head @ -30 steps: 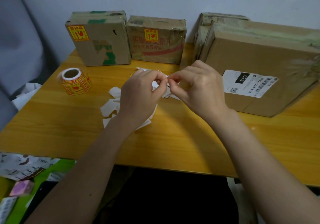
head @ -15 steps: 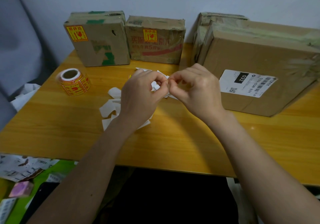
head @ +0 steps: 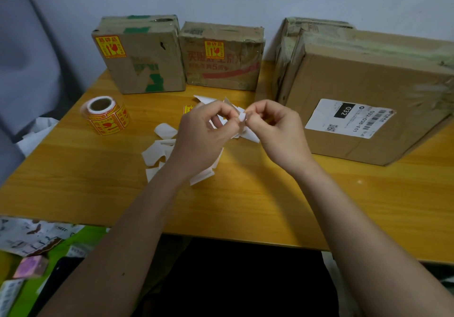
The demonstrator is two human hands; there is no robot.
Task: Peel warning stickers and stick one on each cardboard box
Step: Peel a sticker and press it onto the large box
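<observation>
- Over the surface (head: 245, 194), both hands have drawn slightly apart; left fingers (head: 231, 117) and right fingers (head: 250, 116) pinch a sticker (head: 242, 117), its white backing lifting.
- Big box (head: 368, 90) awaits one.

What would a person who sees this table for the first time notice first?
Probably the two hands, left hand and right hand, meeting over the middle of the yellow wooden table and pinching a small white piece of sticker paper between them. Next, the bright yellow-and-red sticker roll at the left, and the same warning stickers already on the two small boxes at the back. The big box at the right shows only a white shipping label.
</observation>
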